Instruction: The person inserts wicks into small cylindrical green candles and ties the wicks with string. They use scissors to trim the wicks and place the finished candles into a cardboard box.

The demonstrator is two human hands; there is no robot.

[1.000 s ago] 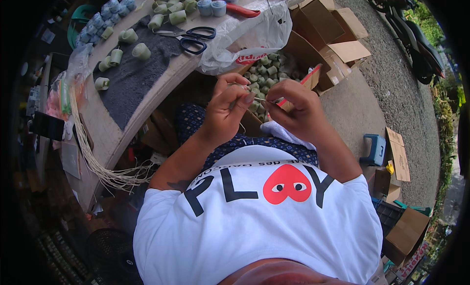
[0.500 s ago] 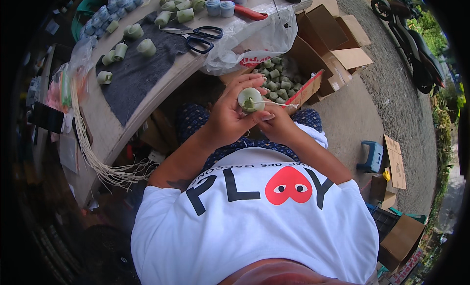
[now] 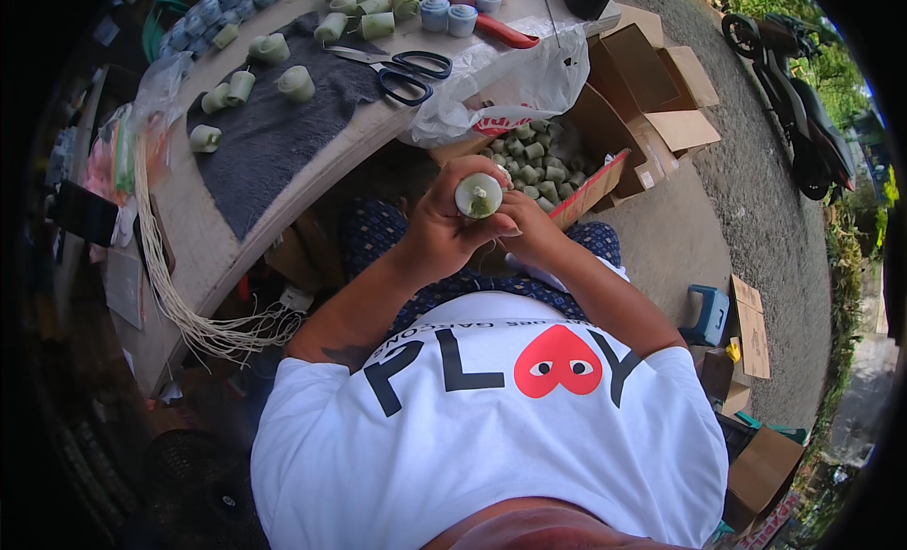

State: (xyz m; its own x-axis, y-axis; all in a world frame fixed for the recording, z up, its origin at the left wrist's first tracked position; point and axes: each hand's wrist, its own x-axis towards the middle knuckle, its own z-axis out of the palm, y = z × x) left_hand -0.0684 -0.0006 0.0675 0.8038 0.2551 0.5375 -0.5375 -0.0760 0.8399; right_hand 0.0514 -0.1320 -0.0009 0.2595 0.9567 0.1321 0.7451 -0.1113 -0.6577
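"Where is the candle [image 3: 477,199] now?"

"In the left hand [image 3: 437,224], in front of the chest. That hand is curled around its side, with the thumb below the rim."

"Why that way up?"

"Its flat end faces the eyes, so the pale tuft at its centre shows. I'd say gripping the side keeps that end uncovered."

"And the right hand [image 3: 531,223]?"

"Pressed up against the left one, perhaps to steady it. Its fingertips are hidden behind, so I can't tell whether they pinch anything."

"What about the scissors [image 3: 385,65]?"

"They lie on the table [image 3: 184,214], partly over the dark cloth [image 3: 250,186], blades pointing away and handles toward the near edge. That looks handy for grabbing."

"Why the cloth?"

"Several loose candles [image 3: 296,84] rest on it; probably it guards them from the hard top."

"The box [image 3: 605,123]?"

"Just beyond the hands, beside the table, flaps folded back, which leaves its heap of green candles [image 3: 532,152] within easy reach."

"And the cords [image 3: 170,290]?"

"Bunched at the table's left side, drooping over the edge, likely because they are long and limp; hung there, they stay in one bundle."
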